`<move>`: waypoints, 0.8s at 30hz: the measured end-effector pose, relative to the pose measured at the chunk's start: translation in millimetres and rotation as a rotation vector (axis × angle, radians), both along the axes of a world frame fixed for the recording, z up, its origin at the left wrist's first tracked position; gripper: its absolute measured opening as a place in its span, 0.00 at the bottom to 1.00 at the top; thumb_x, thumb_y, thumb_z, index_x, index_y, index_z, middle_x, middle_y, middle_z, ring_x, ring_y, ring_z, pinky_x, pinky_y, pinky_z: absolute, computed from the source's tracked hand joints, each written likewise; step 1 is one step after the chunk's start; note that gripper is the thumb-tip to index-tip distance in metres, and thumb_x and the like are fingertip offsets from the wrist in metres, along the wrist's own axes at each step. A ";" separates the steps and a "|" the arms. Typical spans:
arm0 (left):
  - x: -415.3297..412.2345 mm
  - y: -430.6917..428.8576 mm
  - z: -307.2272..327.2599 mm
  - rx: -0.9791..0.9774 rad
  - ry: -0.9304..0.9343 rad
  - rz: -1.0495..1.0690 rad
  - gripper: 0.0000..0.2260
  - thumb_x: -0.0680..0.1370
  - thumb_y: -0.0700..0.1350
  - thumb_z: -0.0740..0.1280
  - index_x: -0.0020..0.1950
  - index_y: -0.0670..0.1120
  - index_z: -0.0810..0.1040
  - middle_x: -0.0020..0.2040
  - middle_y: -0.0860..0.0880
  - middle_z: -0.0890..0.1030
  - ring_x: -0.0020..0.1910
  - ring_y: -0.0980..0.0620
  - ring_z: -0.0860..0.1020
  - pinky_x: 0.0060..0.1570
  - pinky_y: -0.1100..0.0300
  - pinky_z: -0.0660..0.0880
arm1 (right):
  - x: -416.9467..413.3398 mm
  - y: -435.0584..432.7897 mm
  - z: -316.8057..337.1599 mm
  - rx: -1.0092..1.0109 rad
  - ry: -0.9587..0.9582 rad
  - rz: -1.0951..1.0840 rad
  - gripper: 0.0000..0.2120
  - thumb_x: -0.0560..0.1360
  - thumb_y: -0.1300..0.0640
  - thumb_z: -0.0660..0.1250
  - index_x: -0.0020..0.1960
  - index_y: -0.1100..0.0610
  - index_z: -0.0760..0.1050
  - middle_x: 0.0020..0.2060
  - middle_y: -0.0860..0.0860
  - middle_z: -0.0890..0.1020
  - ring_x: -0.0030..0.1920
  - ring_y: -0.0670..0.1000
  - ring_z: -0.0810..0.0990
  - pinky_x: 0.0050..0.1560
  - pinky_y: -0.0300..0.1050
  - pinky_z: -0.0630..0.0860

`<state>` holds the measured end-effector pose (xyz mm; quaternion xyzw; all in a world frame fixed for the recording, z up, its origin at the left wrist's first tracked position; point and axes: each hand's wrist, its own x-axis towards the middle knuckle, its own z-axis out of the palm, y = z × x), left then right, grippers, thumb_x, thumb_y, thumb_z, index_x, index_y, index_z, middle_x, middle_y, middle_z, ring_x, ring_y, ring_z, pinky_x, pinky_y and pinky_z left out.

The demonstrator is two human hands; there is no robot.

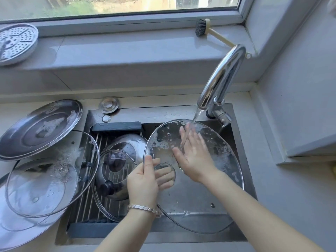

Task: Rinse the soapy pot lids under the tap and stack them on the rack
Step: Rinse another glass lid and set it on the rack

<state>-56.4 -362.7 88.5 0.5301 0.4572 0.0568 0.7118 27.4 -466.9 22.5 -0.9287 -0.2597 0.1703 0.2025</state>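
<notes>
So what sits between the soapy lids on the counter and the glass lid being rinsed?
In the head view, the sink rack, holding a steel lid and a smaller glass lid, lies between them.

Daylight is coming through a window (118,4) at the far side, falling on a pale grey sill (127,48). A grey wall (300,88) is rising at the right, and a pale bench (281,206) is running around the near right.
</notes>
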 end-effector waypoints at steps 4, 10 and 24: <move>3.7 0.6 -1.5 0.126 0.003 0.000 0.15 0.80 0.47 0.59 0.40 0.41 0.79 0.24 0.50 0.81 0.27 0.49 0.80 0.26 0.59 0.78 | -28.5 26.7 11.0 0.257 -0.041 0.240 0.32 0.75 0.43 0.40 0.73 0.53 0.34 0.73 0.49 0.38 0.72 0.41 0.31 0.74 0.44 0.35; -2.1 0.4 0.7 0.035 0.014 -0.006 0.15 0.80 0.49 0.58 0.41 0.41 0.76 0.31 0.38 0.81 0.27 0.43 0.79 0.21 0.59 0.76 | 1.3 20.5 14.8 0.077 0.002 0.025 0.32 0.74 0.41 0.36 0.70 0.54 0.29 0.72 0.48 0.31 0.71 0.43 0.28 0.75 0.49 0.37; -3.6 -2.1 4.5 0.064 -0.024 -0.006 0.16 0.79 0.47 0.60 0.37 0.39 0.76 0.24 0.45 0.80 0.23 0.48 0.80 0.21 0.57 0.77 | -15.4 39.4 20.5 0.232 -0.057 0.231 0.31 0.73 0.40 0.36 0.71 0.52 0.31 0.71 0.46 0.32 0.72 0.43 0.31 0.71 0.38 0.30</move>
